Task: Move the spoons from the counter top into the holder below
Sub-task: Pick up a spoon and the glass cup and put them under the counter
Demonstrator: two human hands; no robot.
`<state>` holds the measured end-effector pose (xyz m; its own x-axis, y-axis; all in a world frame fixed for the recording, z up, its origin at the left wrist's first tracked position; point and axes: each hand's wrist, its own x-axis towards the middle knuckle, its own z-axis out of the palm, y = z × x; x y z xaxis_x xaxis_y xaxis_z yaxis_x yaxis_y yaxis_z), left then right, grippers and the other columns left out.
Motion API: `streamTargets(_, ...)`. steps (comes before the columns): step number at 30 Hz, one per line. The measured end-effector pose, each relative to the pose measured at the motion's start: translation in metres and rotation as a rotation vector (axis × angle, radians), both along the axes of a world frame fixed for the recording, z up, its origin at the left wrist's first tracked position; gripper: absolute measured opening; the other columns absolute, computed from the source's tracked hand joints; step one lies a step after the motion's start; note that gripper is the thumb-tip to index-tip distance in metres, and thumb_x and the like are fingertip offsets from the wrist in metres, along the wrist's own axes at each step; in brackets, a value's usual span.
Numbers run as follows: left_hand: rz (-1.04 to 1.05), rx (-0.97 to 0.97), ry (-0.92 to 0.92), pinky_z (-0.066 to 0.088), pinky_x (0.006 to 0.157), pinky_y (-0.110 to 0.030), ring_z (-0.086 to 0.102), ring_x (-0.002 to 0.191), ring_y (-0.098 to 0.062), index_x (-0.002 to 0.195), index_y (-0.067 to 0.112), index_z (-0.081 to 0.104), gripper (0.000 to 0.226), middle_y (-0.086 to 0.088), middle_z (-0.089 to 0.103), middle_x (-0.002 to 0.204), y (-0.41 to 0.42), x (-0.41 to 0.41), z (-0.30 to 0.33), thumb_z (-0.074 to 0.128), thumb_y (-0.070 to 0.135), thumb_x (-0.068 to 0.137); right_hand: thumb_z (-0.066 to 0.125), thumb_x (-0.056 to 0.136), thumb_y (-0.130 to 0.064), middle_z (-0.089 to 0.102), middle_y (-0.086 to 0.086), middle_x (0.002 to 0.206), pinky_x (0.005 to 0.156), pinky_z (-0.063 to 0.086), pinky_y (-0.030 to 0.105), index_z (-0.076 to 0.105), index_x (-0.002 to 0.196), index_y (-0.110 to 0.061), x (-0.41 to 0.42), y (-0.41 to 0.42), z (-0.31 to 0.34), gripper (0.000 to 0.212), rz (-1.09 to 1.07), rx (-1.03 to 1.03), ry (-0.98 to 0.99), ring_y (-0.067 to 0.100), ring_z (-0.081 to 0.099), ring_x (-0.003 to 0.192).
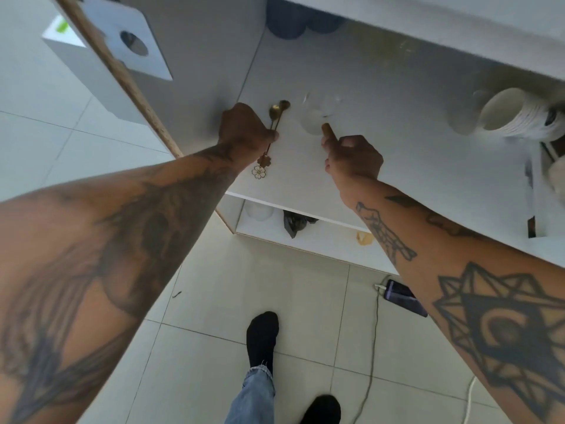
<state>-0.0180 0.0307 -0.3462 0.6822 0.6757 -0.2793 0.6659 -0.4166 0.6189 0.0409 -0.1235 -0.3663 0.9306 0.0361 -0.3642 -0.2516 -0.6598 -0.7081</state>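
My left hand (244, 127) is closed around two thin gold spoons (275, 113). Their bowls point away from me and their flower-shaped handle ends (260, 168) hang below my fist, over the white shelf (397, 133). My right hand (351, 157) pinches a wooden handle (327, 130) that leans at the rim of a clear glass holder (315, 117) standing on the shelf. The part of that handle inside my fingers is hidden. The glass holder is faint against the white surface.
A white ribbed mug (513, 114) lies at the right of the shelf. Dark blue cups (287, 22) stand at the back. A lower shelf holds a black bag (295, 223). A phone (403, 296) with a cable lies on the tiled floor near my feet.
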Motion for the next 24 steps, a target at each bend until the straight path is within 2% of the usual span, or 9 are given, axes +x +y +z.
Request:
streamTargets(3,-0.040,0.073,0.058,0.059,0.089,-0.036,0.076,0.095,-0.028,0.099,-0.003,0.077,0.040,-0.016,0.079,0.097,-0.001,-0.014,0.014,0.081,0.033,0.081,0.063,0.086,-0.051,0.071,0.012,0.098,0.103,0.053,0.044,0.063,0.097,-0.008,-0.005,-0.007,0.018,0.044,-0.016,0.057,0.003,0.029,0.067,0.094)
streamTargets(5,-0.038,0.091,0.097,0.059,0.091,-0.040,0.075,0.095,-0.029,0.102,-0.002,0.077,0.041,-0.016,0.078,0.099,-0.004,-0.026,0.028,0.077,0.036,0.085,0.062,0.086,-0.045,0.074,0.016,0.110,0.102,0.053,0.046,0.067,0.111,-0.006,-0.013,-0.017,0.036,0.047,-0.018,0.072,-0.004,0.032,0.069,0.107)
streamTargets(7,-0.037,0.107,0.155,0.059,0.090,-0.040,0.074,0.098,-0.031,0.105,-0.001,0.076,0.041,-0.016,0.077,0.103,-0.009,-0.041,0.048,0.072,0.037,0.088,0.061,0.086,-0.042,0.072,0.018,0.114,0.100,0.053,0.048,0.065,0.118,-0.006,-0.024,-0.029,0.062,0.048,0.008,0.068,-0.008,0.035,0.068,0.110)
streamTargets(10,-0.012,-0.001,0.147,0.056,0.086,-0.038,0.070,0.103,-0.036,0.106,-0.005,0.074,0.038,-0.020,0.075,0.108,-0.024,-0.068,0.090,0.062,0.029,0.094,0.057,0.092,-0.035,0.073,0.015,0.117,0.103,0.049,0.047,0.067,0.112,-0.007,-0.045,-0.053,0.107,0.036,0.053,0.032,-0.023,0.034,0.067,0.112)
streamTargets(12,-0.037,-0.011,0.125,0.052,0.081,-0.034,0.070,0.098,-0.035,0.096,-0.005,0.075,0.033,-0.020,0.076,0.101,-0.042,-0.097,0.121,0.059,0.024,0.094,0.057,0.094,-0.031,0.074,0.011,0.115,0.102,0.049,0.043,0.068,0.101,-0.011,-0.073,-0.076,0.133,0.024,0.057,0.016,-0.029,0.031,0.068,0.111)
streamTargets(16,0.034,-0.090,0.078,0.042,0.065,-0.031,0.072,0.082,-0.026,0.067,0.010,0.070,0.037,-0.009,0.076,0.077,-0.087,-0.167,0.172,0.061,0.035,0.093,0.068,0.090,-0.028,0.076,0.009,0.103,0.096,0.055,0.040,0.071,0.107,-0.014,-0.134,-0.125,0.176,0.022,-0.104,0.113,0.101,0.027,0.071,0.099)
streamTargets(19,0.056,-0.161,0.125,0.045,0.070,-0.024,0.072,0.094,-0.019,0.073,0.030,0.072,0.022,-0.002,0.080,0.093,-0.108,-0.206,0.214,0.065,0.042,0.091,0.067,0.091,-0.027,0.075,0.008,0.107,0.101,0.052,0.033,0.069,0.102,-0.017,-0.160,-0.167,0.212,0.015,-0.059,0.063,0.144,0.025,0.069,0.105)
streamTargets(22,0.064,-0.153,0.091,0.052,0.077,-0.025,0.074,0.091,-0.021,0.068,0.030,0.074,0.018,-0.004,0.081,0.091,-0.116,-0.225,0.261,0.074,0.035,0.086,0.065,0.094,-0.024,0.067,0.006,0.114,0.113,0.040,0.031,0.062,0.094,-0.027,-0.171,-0.204,0.255,0.004,0.017,0.084,0.056,0.023,0.062,0.117)
streamTargets(24,0.105,-0.135,0.043,0.051,0.076,-0.028,0.074,0.086,-0.024,0.056,0.031,0.068,0.028,-0.010,0.081,0.086,-0.113,-0.227,0.290,0.079,0.029,0.082,0.063,0.095,-0.028,0.067,0.008,0.113,0.104,0.043,0.027,0.067,0.103,-0.018,-0.165,-0.229,0.282,0.013,-0.080,0.090,0.037,0.023,0.063,0.112)
